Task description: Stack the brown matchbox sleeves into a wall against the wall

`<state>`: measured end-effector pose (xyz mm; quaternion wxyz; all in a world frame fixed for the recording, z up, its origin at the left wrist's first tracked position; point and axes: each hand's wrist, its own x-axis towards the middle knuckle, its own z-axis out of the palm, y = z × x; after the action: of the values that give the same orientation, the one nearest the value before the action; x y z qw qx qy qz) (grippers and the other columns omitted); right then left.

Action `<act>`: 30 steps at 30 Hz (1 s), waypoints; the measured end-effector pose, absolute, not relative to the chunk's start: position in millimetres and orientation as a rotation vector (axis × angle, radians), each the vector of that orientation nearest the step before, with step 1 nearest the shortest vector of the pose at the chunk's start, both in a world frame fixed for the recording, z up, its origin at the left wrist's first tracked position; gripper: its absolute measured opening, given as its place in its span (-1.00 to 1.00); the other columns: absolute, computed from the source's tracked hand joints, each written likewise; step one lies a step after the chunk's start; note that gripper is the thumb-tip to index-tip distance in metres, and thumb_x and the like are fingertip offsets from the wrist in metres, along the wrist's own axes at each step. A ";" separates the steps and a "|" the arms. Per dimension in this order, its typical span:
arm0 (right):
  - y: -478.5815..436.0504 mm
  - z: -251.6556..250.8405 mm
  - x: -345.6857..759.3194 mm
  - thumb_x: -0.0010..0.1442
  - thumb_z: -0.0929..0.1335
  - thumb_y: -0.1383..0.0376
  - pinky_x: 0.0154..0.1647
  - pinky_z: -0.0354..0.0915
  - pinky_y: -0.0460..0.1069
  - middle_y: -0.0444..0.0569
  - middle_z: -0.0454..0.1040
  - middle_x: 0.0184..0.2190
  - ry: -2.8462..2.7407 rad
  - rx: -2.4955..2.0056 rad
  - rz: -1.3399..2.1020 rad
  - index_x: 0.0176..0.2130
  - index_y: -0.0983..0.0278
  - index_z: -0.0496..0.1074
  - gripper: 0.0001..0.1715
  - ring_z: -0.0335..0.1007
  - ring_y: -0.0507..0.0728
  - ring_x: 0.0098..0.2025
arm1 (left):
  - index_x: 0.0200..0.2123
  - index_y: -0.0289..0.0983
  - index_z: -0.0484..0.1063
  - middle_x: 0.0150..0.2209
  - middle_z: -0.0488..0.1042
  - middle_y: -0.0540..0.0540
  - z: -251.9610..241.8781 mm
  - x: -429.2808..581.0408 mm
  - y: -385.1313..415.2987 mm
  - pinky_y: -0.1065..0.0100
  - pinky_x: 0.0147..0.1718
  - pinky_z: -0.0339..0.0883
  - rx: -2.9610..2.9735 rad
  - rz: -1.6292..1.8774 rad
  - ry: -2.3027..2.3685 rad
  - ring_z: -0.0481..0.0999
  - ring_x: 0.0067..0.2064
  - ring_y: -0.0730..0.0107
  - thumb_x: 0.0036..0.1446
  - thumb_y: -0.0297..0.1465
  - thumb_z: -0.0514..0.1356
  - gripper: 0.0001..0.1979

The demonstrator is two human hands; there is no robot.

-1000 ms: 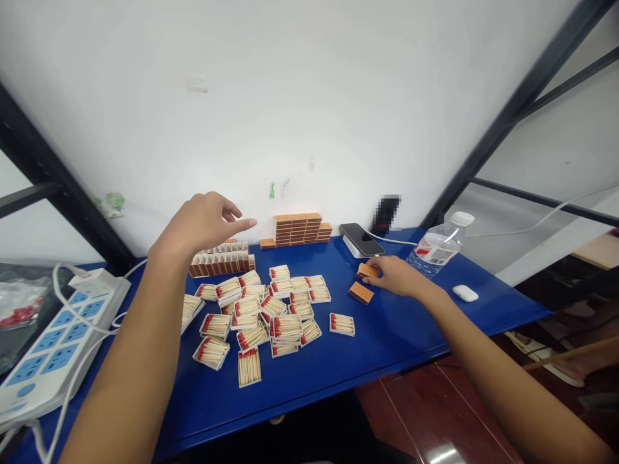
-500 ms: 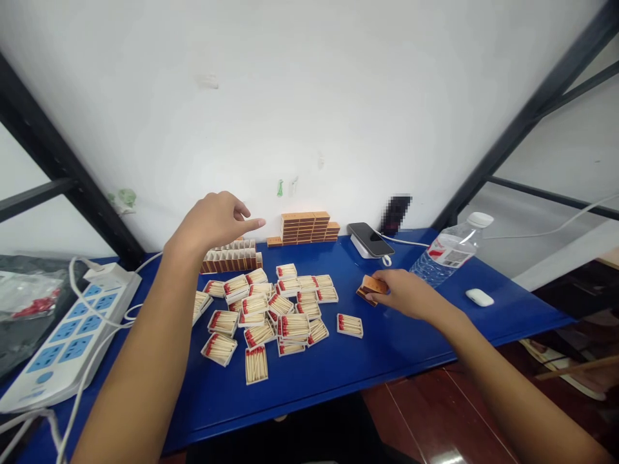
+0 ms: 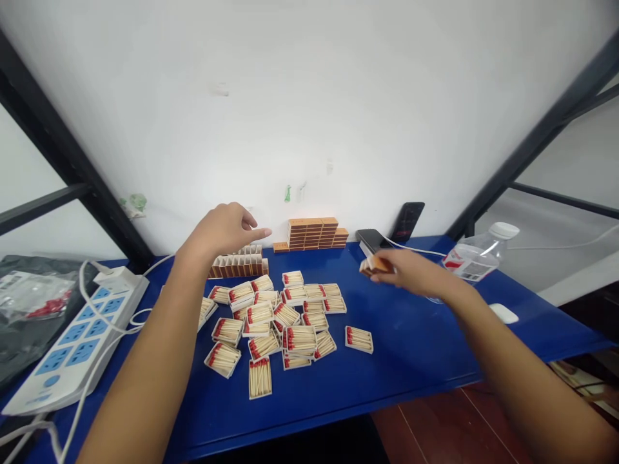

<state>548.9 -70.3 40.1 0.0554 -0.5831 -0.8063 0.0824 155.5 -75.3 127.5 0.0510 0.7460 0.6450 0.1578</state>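
Observation:
Orange matchboxes point(image 3: 371, 265) are gripped in my right hand point(image 3: 403, 270), raised a little above the right half of the table; how many it holds I cannot tell. My left hand point(image 3: 225, 229) hovers with its fingers apart and nothing in them, over a row of upright matchbox sleeves point(image 3: 236, 265). Against the wall stands a stepped stack of closed matchboxes point(image 3: 313, 233). Many open trays of red-headed matches point(image 3: 300, 338) lie heaped at the middle of the table. A single match tray point(image 3: 358, 339) rests apart, to the right of the heap.
On the blue table point(image 3: 401, 361) a white power strip point(image 3: 77, 341) with cables lies at left, beside a dark bag point(image 3: 29, 270). A phone point(image 3: 372, 240) and a second dark phone point(image 3: 407, 221) are near the wall. A water bottle point(image 3: 476, 258) and white case point(image 3: 503, 313) sit right.
My right hand has lifted the matchboxes and turned them, moving slightly toward the wall. My left hand stays hovering near the sleeves. The whole view has shifted a little.

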 end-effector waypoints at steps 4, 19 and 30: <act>3.6 63.4 539.1 0.22 0.44 0.18 -0.28 0.24 0.02 0.09 0.60 -0.21 -2.427 -1.808 0.007 -0.18 0.25 0.47 -0.79 0.50 0.24 -0.22 | -0.18 -0.21 0.67 -0.12 0.68 -0.20 115.0 162.9 -65.3 0.18 -0.16 0.43 2.256 0.398 1.929 0.63 -0.12 0.07 0.07 0.10 0.28 -0.48; 87.9 26.1 533.5 0.07 0.52 0.33 -0.16 0.34 0.04 0.00 0.56 -0.15 -2.274 -1.612 0.130 -0.09 0.22 0.40 -0.59 0.49 0.20 -0.16 | -0.14 -0.25 0.67 -0.12 0.69 -0.25 83.7 168.0 -45.5 0.16 -0.17 0.42 2.268 0.298 1.864 0.64 -0.14 0.05 0.09 0.05 0.26 -0.48; 72.5 12.1 529.1 0.01 0.54 0.23 -0.16 0.36 0.07 0.05 0.52 -0.10 -2.025 -1.587 0.190 -0.11 0.22 0.33 -0.51 0.49 0.25 -0.14 | -0.16 -0.22 0.67 -0.14 0.69 -0.26 87.5 167.1 -48.6 0.14 -0.19 0.43 2.261 0.313 1.882 0.63 -0.15 0.04 0.10 0.07 0.24 -0.49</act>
<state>529.1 72.5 12.1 0.2770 -0.5910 -0.7543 0.0706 167.1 -48.6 87.5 0.0912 0.7611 0.6335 0.1053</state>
